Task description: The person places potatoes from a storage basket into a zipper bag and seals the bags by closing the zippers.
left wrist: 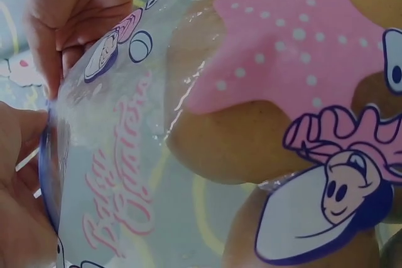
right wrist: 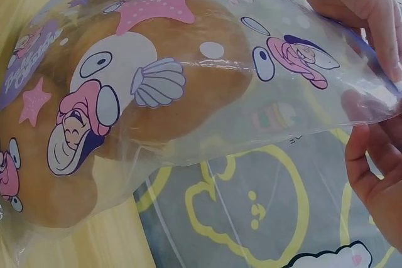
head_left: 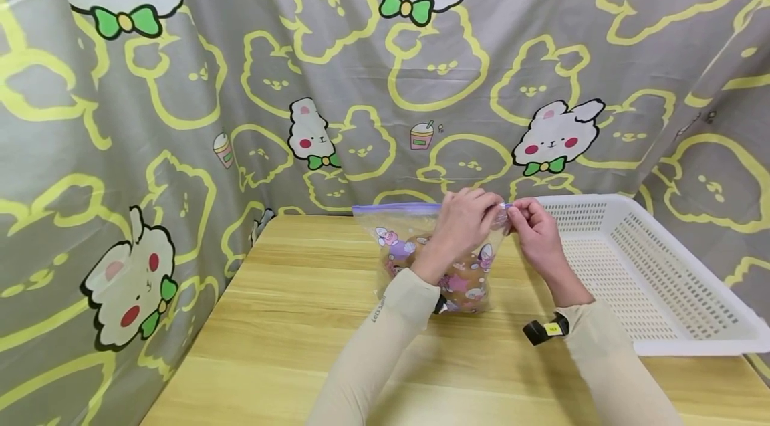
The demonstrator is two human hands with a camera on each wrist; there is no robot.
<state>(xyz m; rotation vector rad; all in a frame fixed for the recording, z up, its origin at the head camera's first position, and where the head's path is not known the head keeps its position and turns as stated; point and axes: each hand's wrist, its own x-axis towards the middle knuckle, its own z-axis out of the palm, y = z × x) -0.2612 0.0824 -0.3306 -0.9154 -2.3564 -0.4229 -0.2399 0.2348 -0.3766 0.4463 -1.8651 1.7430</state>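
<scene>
A clear zip bag with a purple zip strip stands upright on the table, printed with pink starfish and cartoon shells. Inside it are several smooth, rounded brown things that look like potatoes. My left hand reaches across the bag's front and pinches the top edge close to its right corner. Right beside it, my right hand pinches that corner between thumb and curled finger. Both hands also show along the zip edge in the right wrist view, the right hand below the left.
A white plastic basket with slotted walls stands on the right of the wooden table. Behind and on both sides hangs a grey curtain with cartoon prints. A black wrist strap sits at my right sleeve.
</scene>
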